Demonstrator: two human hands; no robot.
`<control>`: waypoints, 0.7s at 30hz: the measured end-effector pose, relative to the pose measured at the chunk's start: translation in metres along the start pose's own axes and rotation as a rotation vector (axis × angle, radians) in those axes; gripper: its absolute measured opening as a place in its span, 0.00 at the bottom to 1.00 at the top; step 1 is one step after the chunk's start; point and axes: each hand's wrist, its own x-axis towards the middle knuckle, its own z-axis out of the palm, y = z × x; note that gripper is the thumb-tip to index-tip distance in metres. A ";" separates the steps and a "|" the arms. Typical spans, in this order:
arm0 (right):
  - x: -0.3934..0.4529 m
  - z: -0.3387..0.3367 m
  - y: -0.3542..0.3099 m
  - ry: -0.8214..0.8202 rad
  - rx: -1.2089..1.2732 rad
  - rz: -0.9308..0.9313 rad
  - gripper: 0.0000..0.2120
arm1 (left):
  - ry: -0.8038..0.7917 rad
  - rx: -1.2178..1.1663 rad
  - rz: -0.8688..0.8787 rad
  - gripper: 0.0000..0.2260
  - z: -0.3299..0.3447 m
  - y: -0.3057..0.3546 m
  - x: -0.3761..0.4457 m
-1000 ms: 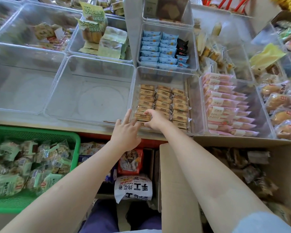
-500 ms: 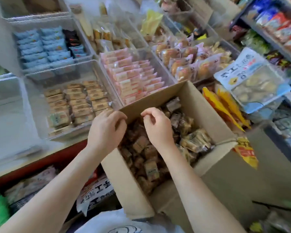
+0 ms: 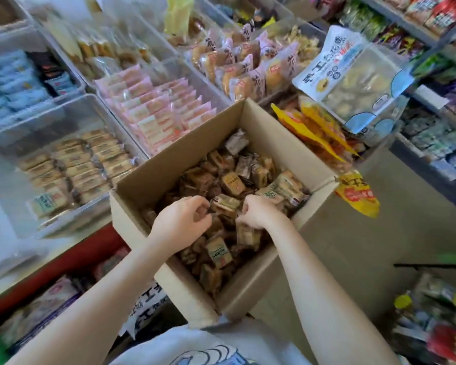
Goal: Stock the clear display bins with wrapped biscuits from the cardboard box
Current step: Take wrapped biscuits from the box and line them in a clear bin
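- Shop counter [image 3: 24, 262]: one clear bin [image 3: 8, 164] holding three rows of biscuits.
- One cardboard box [image 3: 132, 209], loose wrapped biscuits [image 3: 232, 184] beyond counting.
- Left hand [image 3: 181, 222] and right hand [image 3: 258, 212] both curl, pinching one packet [image 3: 225, 204].

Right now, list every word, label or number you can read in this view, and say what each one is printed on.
"手工": large blue characters on the white and blue snack bag, roughly legible; its smaller print is blurred.
"花": dark character repeated on the pink bread packets, blurred, likely reading.
Yellow hanging packet: red print, too blurred.
Wrapped biscuits in the cardboard box: green labels, too small.
White bag under the counter: black characters, cut off, unreadable.
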 end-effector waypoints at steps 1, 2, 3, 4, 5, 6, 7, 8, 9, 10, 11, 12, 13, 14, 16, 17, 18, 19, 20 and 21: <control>-0.003 0.002 0.000 0.001 0.253 -0.025 0.15 | -0.024 -0.042 0.071 0.21 -0.001 0.002 -0.002; -0.008 0.003 -0.003 -0.013 0.544 -0.062 0.14 | -0.061 -0.089 0.135 0.28 -0.002 0.005 -0.004; -0.013 0.003 -0.008 -0.050 0.811 -0.092 0.12 | -0.101 -0.123 0.181 0.33 -0.005 0.009 -0.006; -0.017 0.002 -0.015 -0.119 1.024 -0.118 0.11 | -0.110 -0.142 0.211 0.35 -0.008 0.011 -0.007; -0.022 0.000 -0.023 -0.186 1.159 -0.135 0.09 | -0.069 -0.160 0.234 0.33 -0.012 0.013 -0.009; -0.027 -0.003 -0.032 -0.239 1.228 -0.144 0.07 | 0.005 -0.181 0.231 0.29 -0.017 0.014 -0.010; -0.032 -0.007 -0.040 -0.279 1.247 -0.149 0.07 | 0.083 -0.216 0.195 0.23 -0.025 0.015 -0.012; -0.036 -0.010 -0.048 -0.312 1.236 -0.147 0.09 | 0.148 -0.289 0.117 0.17 -0.036 0.017 -0.014; -0.037 -0.014 -0.054 -0.332 1.208 -0.142 0.13 | 0.198 -0.405 0.004 0.12 -0.047 0.019 -0.014; -0.039 -0.019 -0.062 -0.329 1.151 -0.144 0.18 | 0.230 -0.548 -0.134 0.09 -0.058 0.019 -0.014; -0.041 -0.023 -0.070 -0.305 1.076 -0.168 0.22 | 0.239 -0.691 -0.268 0.10 -0.069 0.017 -0.014; -0.043 -0.027 -0.080 -0.275 1.012 -0.217 0.25 | 0.233 -0.805 -0.369 0.13 -0.080 0.012 -0.013; -0.043 -0.030 -0.092 -0.236 0.957 -0.288 0.26 | 0.229 -0.867 -0.431 0.16 -0.089 0.004 -0.014; -0.044 -0.033 -0.106 -0.197 0.901 -0.368 0.25 | 0.235 -0.901 -0.464 0.18 -0.099 -0.003 -0.016; -0.046 -0.038 -0.137 -0.155 0.773 -0.537 0.19 | 0.260 -0.957 -0.478 0.21 -0.113 -0.019 -0.024; -0.044 -0.039 -0.153 -0.161 0.722 -0.596 0.15 | 0.280 -0.982 -0.488 0.21 -0.119 -0.025 -0.028; -0.043 -0.040 -0.171 -0.179 0.678 -0.632 0.13 | 0.317 -1.005 -0.516 0.21 -0.126 -0.033 -0.031; -0.038 -0.040 -0.188 -0.193 0.629 -0.654 0.13 | 0.382 -1.030 -0.558 0.20 -0.129 -0.048 -0.034; -0.029 -0.038 -0.206 -0.190 0.584 -0.664 0.13 | 0.468 -1.064 -0.604 0.19 -0.133 -0.066 -0.037; -0.018 -0.035 -0.223 -0.164 0.548 -0.667 0.15 | 0.574 -1.059 -0.635 0.17 -0.135 -0.090 -0.040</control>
